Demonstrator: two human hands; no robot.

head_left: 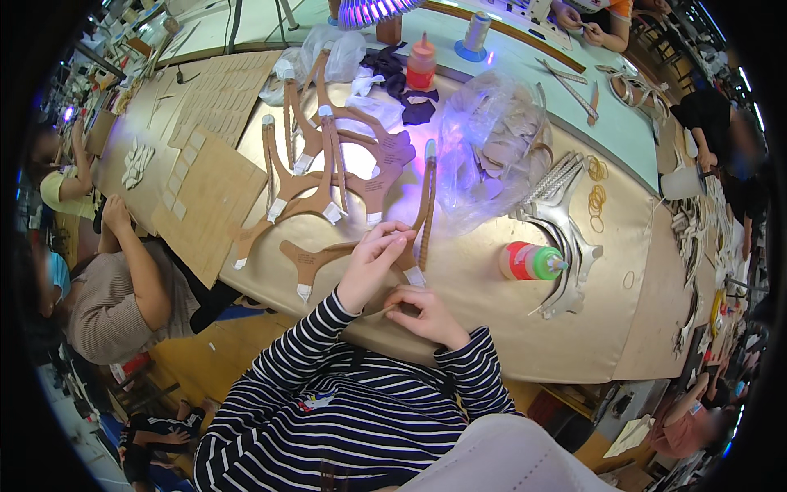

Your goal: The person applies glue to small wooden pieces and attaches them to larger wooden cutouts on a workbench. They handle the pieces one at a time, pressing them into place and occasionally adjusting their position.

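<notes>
My left hand (373, 266) is over the table's near edge, thumb and fingers closed together; whatever is between them is too small to make out. Just below and to the right, my right hand (430, 318) pinches the end of a thin tan piece (375, 314) that my fingers partly hide. Beside my left fingers lies a brown strap piece (428, 205) with braided edging and a white-taped end. Another brown piece (305, 262) reaches under my left hand. Several more brown strap pieces (316, 201) overlap farther back to the left.
Right of my hands lies a red bottle with a green cap (529, 261), against stacked silver straps (574, 246). Rubber bands (597, 201) lie beyond. A clear bag of beige pieces (500, 139), a red squeeze bottle (421, 64) and a lamp (373, 12) stand behind. A person (123, 295) sits left.
</notes>
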